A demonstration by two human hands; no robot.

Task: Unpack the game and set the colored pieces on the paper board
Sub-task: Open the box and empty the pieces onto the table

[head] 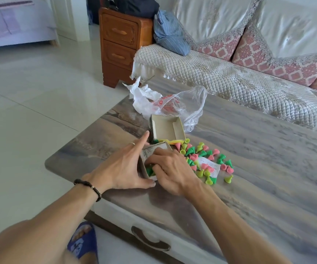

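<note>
A small cardboard box tray (150,159) sits tilted on the near-left part of the table (249,168), with a few green pieces (149,170) showing inside it. The left hand (123,166) braces the tray's left side with mostly straight fingers, its forefinger pointing away toward the far side and its thumb lying flat along the tray's near edge. The right hand (170,168) reaches into the tray from the right with fingers curled; it seems to be gripping a folded paper (150,150) tucked inside, though the fingertips are hidden and the hold cannot be made out for sure.

Just to the right, a loose heap of colored pieces (203,159) in pink, green and yellow-green is scattered on the table, some lying on top of a small printed leaflet (212,165). Just beyond the tray, touching or nearly so, stands the open box lid (166,128), hollow side up, with a yellow printed edge. Behind it lies a crumpled clear plastic bag (184,103) with red print, and beside that, farther left, crumpled white paper (142,94).

The left wrist wears a dark beaded bracelet (88,187) and one finger a ring (132,143). A quilted sofa (230,82) runs along the far right, a wooden cabinet (119,44) stands at its left end, and a blue slipper (83,239) shows on the floor below.
</note>
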